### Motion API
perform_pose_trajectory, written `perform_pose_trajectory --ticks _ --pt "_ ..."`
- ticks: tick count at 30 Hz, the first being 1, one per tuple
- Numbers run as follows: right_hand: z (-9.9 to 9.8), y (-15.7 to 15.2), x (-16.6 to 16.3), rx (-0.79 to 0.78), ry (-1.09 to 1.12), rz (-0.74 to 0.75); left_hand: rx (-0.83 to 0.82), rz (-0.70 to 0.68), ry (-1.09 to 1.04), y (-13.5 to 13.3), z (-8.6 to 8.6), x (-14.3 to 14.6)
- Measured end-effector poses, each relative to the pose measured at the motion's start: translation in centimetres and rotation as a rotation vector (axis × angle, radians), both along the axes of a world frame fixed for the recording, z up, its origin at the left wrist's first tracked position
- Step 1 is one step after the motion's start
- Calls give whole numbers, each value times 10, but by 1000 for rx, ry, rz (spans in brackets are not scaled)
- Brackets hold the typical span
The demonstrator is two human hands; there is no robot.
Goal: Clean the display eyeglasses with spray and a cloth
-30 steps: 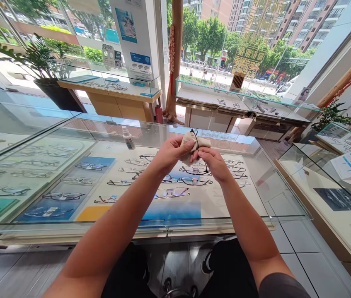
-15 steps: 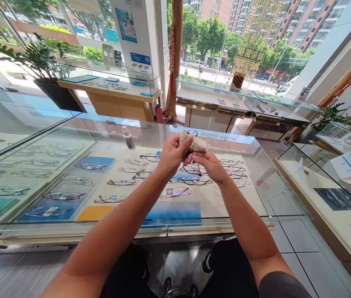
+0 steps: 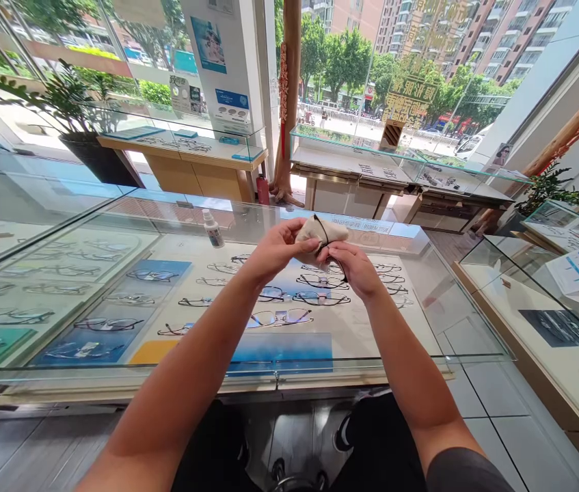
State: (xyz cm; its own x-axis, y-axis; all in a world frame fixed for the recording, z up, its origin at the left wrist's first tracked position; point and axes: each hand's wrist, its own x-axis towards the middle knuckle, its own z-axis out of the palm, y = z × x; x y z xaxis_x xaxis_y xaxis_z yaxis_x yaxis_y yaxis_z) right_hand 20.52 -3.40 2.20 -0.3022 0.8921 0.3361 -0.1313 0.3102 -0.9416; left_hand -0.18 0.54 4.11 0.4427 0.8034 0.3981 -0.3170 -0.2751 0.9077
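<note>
Above the glass display case (image 3: 371,342), my left hand (image 3: 279,247) is closed on a beige cloth (image 3: 334,231), its thumb lying across the near side. The cloth is wrapped around part of a pair of dark-framed eyeglasses (image 3: 322,231), so most of the lenses are hidden. My right hand (image 3: 355,265) pinches the eyeglasses near the frame, and a dark temple arm sticks out below its fingers. A white spray bottle (image 3: 212,229) stands upright on the glass to the left of my hands.
Under the glass lie rows of eyeglasses (image 3: 321,298) on white and blue panels. Another glass case (image 3: 540,301) stands at the right. Further cases (image 3: 351,167) line the window, with a potted plant (image 3: 94,154) at the back left. A stool base (image 3: 294,482) shows below.
The cloth and eyeglasses have turned in my hands, and more cloth now spreads over the top. My left hand has rolled flatter, and the right has shifted slightly right.
</note>
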Motion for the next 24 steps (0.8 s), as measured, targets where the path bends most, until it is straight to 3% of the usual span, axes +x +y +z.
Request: perform_pose_trajectory --ticks 10,17,24 --pt "-5 1 -5 16 -32 59 111 197 -27 -5 -3 11" --pt "-3 2 2 41 -30 -26 52 -42 96 7 2 -13" --pt "0 -4 -7 12 -44 52 61 8 14 -10 2 8"
